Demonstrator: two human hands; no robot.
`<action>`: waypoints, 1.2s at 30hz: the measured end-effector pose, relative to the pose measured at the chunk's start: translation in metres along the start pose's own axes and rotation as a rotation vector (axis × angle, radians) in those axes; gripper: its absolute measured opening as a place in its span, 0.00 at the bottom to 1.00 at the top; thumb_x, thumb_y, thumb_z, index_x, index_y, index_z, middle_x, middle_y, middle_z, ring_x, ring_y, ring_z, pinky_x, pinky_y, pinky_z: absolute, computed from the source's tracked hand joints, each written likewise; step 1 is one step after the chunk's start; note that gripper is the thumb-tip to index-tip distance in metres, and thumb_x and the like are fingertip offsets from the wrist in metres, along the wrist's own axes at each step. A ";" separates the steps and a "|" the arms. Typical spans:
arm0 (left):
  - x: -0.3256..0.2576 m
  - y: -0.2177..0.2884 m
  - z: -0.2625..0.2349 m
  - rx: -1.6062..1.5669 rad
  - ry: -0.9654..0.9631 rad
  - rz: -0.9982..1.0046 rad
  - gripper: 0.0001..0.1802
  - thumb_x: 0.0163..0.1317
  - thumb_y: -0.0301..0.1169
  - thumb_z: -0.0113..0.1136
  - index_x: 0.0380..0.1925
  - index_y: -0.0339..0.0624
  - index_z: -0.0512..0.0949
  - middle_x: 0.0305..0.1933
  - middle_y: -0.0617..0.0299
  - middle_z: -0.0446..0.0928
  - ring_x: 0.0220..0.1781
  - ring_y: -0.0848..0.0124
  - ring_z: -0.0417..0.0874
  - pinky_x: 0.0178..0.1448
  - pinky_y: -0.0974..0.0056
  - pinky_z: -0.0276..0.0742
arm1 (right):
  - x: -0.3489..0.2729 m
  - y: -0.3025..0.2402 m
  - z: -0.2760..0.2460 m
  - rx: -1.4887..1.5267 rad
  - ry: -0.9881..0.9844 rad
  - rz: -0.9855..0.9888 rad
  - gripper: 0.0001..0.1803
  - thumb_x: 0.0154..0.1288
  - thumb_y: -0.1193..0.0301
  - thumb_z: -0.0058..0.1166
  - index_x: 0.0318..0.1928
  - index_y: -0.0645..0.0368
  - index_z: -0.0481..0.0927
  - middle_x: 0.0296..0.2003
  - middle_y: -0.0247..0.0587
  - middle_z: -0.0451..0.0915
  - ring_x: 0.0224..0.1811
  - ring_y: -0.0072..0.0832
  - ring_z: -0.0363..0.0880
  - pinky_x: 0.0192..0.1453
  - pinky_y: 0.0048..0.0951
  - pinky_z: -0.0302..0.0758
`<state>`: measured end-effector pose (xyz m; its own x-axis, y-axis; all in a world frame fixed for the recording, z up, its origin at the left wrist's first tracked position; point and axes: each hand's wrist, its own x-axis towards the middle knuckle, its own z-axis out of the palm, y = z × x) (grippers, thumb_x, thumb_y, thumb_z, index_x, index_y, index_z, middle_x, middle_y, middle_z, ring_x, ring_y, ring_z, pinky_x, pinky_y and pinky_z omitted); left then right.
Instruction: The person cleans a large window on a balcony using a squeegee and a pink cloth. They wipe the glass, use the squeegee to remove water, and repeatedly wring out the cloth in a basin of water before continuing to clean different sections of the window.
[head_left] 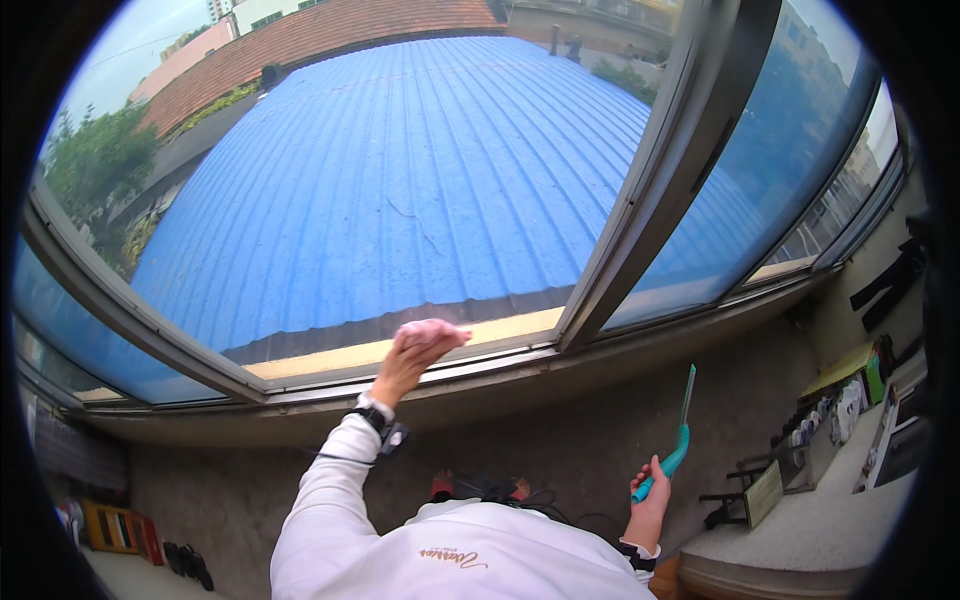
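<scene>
My left hand [398, 372] is wrapped round a crumpled pink cloth [432, 332], held up at the lower part of the large window pane [400, 200]. Whether the cloth presses on the glass I cannot tell. Down at my right side, my right hand [652, 492] grips the curved handle of a teal tool [676, 455]. Its long thin blade points up and away from me; it looks like a squeegee seen edge-on. The tool is apart from the window and its sill.
A thick metal window frame [660, 185] rises right of the cloth, above a long sill [480, 377]. Beyond the glass spreads a blue corrugated roof [400, 180]. Small stools [765, 492] and shoes [845, 410] stand at the right, dark slippers [188, 565] at lower left. Cables [500, 492] lie near my feet.
</scene>
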<state>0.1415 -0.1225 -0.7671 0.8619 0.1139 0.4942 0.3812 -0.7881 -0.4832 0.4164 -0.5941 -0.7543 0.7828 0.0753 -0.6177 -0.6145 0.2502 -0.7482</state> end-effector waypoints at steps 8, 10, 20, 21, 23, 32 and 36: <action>-0.043 -0.144 -0.091 0.164 0.371 -0.315 0.29 0.64 0.22 0.54 0.64 0.63 0.78 0.79 0.55 0.59 0.81 0.39 0.53 0.80 0.32 0.52 | -0.006 0.000 0.026 -0.036 -0.063 0.030 0.12 0.67 0.64 0.68 0.42 0.49 0.77 0.29 0.27 0.78 0.27 0.17 0.75 0.28 0.22 0.71; -0.013 -0.159 -0.117 0.103 0.525 -0.477 0.26 0.67 0.23 0.54 0.65 0.54 0.78 0.80 0.45 0.54 0.81 0.34 0.50 0.80 0.32 0.47 | -0.006 0.001 0.030 -0.043 -0.084 0.033 0.12 0.67 0.63 0.68 0.42 0.49 0.77 0.29 0.27 0.78 0.27 0.17 0.75 0.28 0.21 0.71; 0.154 -0.056 -0.099 0.073 0.335 -0.389 0.31 0.70 0.32 0.51 0.73 0.70 0.68 0.83 0.62 0.52 0.85 0.54 0.45 0.81 0.37 0.41 | -0.010 -0.001 0.055 -0.083 -0.156 0.022 0.12 0.67 0.63 0.68 0.43 0.49 0.77 0.29 0.26 0.78 0.27 0.17 0.76 0.29 0.22 0.71; 0.164 -0.034 -0.087 0.174 0.351 -0.294 0.33 0.70 0.32 0.51 0.75 0.71 0.65 0.83 0.65 0.52 0.84 0.58 0.46 0.81 0.40 0.43 | -0.010 -0.001 0.059 -0.084 -0.158 0.021 0.12 0.67 0.63 0.68 0.43 0.49 0.77 0.29 0.26 0.78 0.27 0.17 0.76 0.29 0.22 0.71; 0.141 -0.020 -0.073 0.162 0.286 -0.068 0.32 0.69 0.33 0.53 0.73 0.71 0.63 0.71 0.72 0.58 0.72 0.68 0.58 0.70 0.52 0.55 | -0.013 -0.001 0.065 -0.099 -0.177 0.030 0.12 0.67 0.63 0.68 0.42 0.49 0.77 0.29 0.26 0.78 0.28 0.17 0.76 0.29 0.21 0.71; -0.079 -0.091 -0.083 0.335 -0.053 -0.246 0.48 0.59 0.33 0.58 0.77 0.87 0.54 0.84 0.78 0.44 0.83 0.61 0.48 0.79 0.42 0.53 | -0.030 -0.005 0.074 -0.170 -0.166 -0.005 0.13 0.66 0.59 0.70 0.34 0.47 0.78 0.26 0.23 0.79 0.23 0.16 0.75 0.27 0.21 0.71; -0.158 -0.168 -0.115 0.273 -0.082 -0.458 0.43 0.57 0.23 0.57 0.69 0.87 0.69 0.81 0.67 0.50 0.83 0.48 0.46 0.81 0.40 0.57 | -0.051 -0.003 0.092 -0.195 -0.202 0.006 0.12 0.66 0.60 0.70 0.35 0.47 0.78 0.26 0.23 0.79 0.23 0.15 0.75 0.27 0.20 0.71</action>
<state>-0.0971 -0.0773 -0.6808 0.6060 0.4645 0.6458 0.7879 -0.4621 -0.4070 0.3874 -0.5104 -0.6978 0.7709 0.2719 -0.5760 -0.6110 0.0606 -0.7893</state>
